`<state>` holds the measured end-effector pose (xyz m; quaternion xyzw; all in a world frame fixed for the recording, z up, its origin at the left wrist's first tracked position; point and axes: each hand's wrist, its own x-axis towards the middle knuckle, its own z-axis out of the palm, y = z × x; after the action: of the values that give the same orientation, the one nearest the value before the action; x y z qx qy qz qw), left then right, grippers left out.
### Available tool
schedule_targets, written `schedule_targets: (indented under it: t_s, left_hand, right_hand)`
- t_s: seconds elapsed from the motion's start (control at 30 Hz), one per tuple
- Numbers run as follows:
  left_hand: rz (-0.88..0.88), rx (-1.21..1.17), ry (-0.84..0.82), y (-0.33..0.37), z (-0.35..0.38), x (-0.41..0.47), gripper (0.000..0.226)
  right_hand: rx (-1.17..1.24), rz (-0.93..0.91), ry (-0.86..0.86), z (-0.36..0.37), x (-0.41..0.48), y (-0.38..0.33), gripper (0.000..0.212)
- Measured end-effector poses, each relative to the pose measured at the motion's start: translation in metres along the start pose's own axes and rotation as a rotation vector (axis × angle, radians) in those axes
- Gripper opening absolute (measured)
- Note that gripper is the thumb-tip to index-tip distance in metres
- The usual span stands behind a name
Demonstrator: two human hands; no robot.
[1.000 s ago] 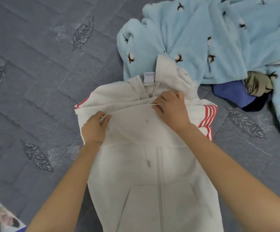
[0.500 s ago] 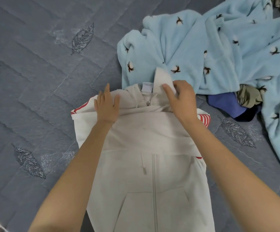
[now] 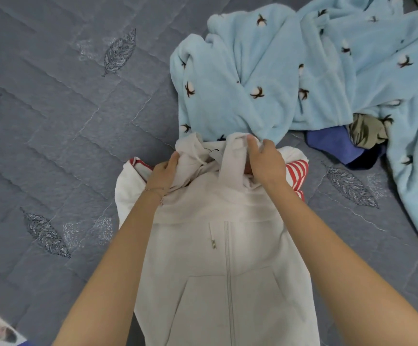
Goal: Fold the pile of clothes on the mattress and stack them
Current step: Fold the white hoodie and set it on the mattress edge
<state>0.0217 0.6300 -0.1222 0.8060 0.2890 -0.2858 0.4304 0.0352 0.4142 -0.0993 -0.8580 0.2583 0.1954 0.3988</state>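
Home bedroom: grey quilted mattress point(image 3: 53, 108), fleece robe point(image 3: 252, 66) among loose clothes.

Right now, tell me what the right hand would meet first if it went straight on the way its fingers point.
The right hand would likely meet the blue robe just past the hood it grips.

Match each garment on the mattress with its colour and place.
Column A:
1. hoodie
2. robe
3. striped garment
4. plain cloth

Column B:
a. light blue, printed
b. dark blue, at the robe's edge
c. pale grey, front zip
d. red and white, under the hoodie

Pairs: 1-c, 2-a, 3-d, 4-b
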Motion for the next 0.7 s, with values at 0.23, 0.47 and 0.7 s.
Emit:
schedule_targets:
  t_s: [0.23,0.47,0.7]
  left_hand:
    - [0.212,-0.221,0.024,-0.004,0.0,-0.006,0.025]
    - [0.188,-0.439,0.058,0.018,-0.003,-0.005,0.011]
    - [0.374,-0.642,0.131,0.048,-0.022,-0.018,0.021]
  right_hand:
    - [-0.27,-0.14,0.045,-0.005,0.004,0.011,0.05]
    - [0.112,-0.146,0.047,-0.025,0.009,0.005,0.013]
    - [0.471,-0.233,0.062,-0.046,0.001,-0.019,0.025]
